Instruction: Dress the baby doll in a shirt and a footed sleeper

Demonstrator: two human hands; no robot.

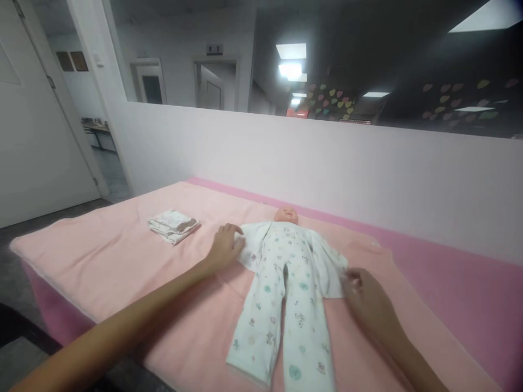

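A baby doll [286,214] lies on its back on the pink pad, dressed in a white patterned top [322,261], with white patterned trousers [286,310] spread over its body and legs. My left hand [224,246] rests at the edge of the top's left sleeve, fingers curled onto the cloth. At the other sleeve, my right hand [365,302] pinches the cuff between thumb and fingers.
A folded patterned cloth [173,225] lies on the pink pad [102,245] to the left of the doll. A low white wall [327,158] with a window above runs behind the pad. An open doorway [98,141] is at the far left.
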